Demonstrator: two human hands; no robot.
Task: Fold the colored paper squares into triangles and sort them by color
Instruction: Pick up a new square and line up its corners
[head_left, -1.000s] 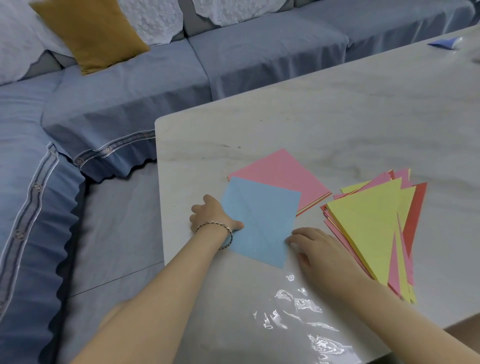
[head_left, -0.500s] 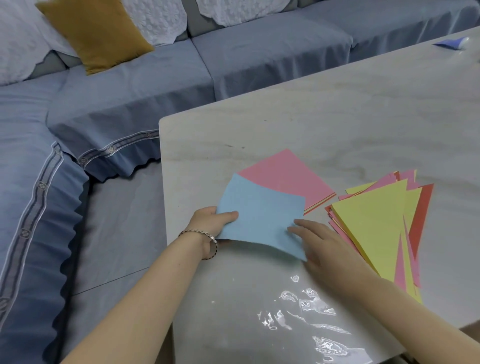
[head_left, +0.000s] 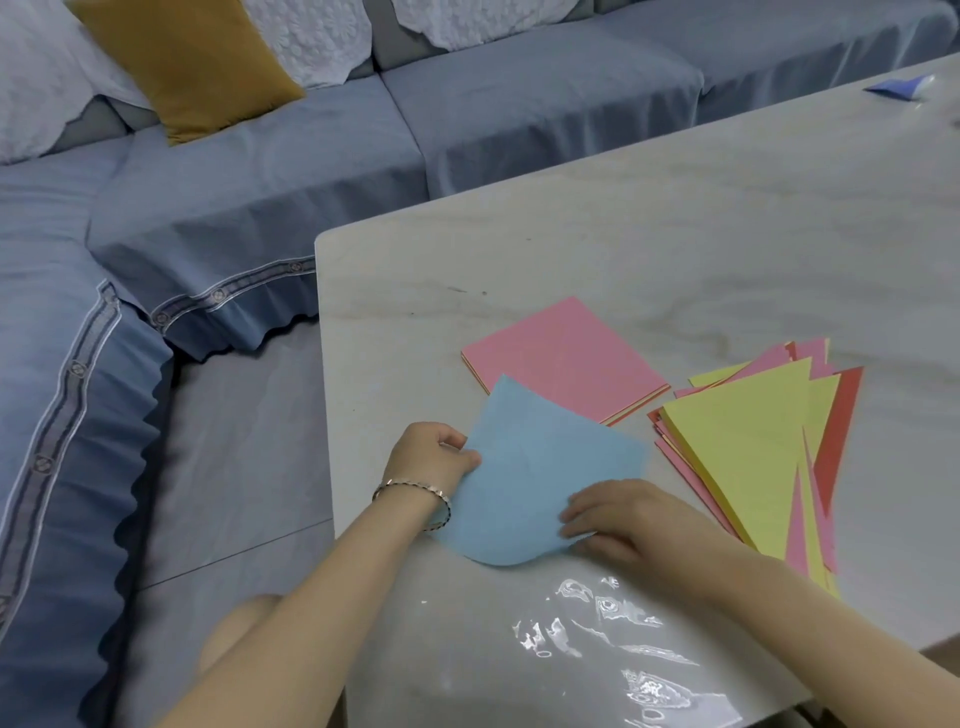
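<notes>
Blue paper (head_left: 540, 478), flat before, now curls over: fold begun. Left hand (head_left: 428, 457) pinches its edge; right hand (head_left: 623, 514) presses flat-fingered.

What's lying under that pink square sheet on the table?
Thin yellow and orange edges peek out below the pink sheet, so more squares lie stacked there. Their faces and number are covered.
</notes>
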